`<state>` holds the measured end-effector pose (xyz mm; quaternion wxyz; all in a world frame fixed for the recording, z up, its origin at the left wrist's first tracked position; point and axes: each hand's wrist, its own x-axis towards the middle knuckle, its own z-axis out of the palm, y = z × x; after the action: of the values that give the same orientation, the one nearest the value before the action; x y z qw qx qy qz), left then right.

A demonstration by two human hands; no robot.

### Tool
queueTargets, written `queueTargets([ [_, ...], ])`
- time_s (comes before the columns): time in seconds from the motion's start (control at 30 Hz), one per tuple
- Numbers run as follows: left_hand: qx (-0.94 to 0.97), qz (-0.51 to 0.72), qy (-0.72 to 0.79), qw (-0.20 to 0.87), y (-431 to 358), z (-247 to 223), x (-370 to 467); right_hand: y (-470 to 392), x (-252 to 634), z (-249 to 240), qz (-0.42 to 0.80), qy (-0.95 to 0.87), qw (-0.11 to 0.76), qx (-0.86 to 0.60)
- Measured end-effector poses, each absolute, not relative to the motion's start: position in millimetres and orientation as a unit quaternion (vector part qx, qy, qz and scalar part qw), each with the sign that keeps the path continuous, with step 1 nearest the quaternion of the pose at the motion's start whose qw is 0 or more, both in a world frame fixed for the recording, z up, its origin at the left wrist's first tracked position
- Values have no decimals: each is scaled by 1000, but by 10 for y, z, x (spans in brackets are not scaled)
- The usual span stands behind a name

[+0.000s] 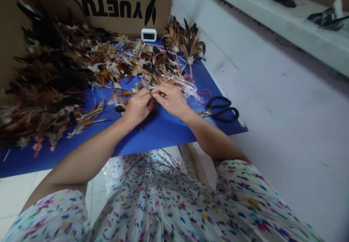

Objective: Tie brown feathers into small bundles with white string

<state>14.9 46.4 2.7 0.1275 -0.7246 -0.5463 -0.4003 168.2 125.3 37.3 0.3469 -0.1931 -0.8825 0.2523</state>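
Note:
My left hand (138, 105) and my right hand (171, 98) meet over the blue table (166, 133), fingertips pinched close together. What lies between the fingertips is too small or hidden to name. Brown feathers (122, 98) stick out just left of and behind my left hand. Beyond my right hand lies a tangle of white and pink ties (189, 89). A pair of black-handled scissors (222, 109) rests to the right, its blades partly hidden by my right forearm.
Heaped brown and black feathers (54, 78) cover the table's left and back. Two feather bunches on sticks (188, 45) lie at the back right. A small white digital clock (148, 35) stands before a cardboard box (122, 2). A wall (272, 89) runs along the right.

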Motion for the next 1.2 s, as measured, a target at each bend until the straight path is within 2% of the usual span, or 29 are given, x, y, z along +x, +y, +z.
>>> queueTargets([
  [0.17,-726,-410,-537,129,463,53,149,1256,1675,375,280,-880,341,-178],
  [0.53,-727,-441,-521,72,446,71,154,1339,1653,352,494,-787,278,-244],
  [0.73,-751,-431,-490,100,433,87,157,1348,1659,393,548,-749,266,-259],
  [1.2,-735,-455,-486,131,389,173,169,1352,1707,426,676,-661,267,-185],
])
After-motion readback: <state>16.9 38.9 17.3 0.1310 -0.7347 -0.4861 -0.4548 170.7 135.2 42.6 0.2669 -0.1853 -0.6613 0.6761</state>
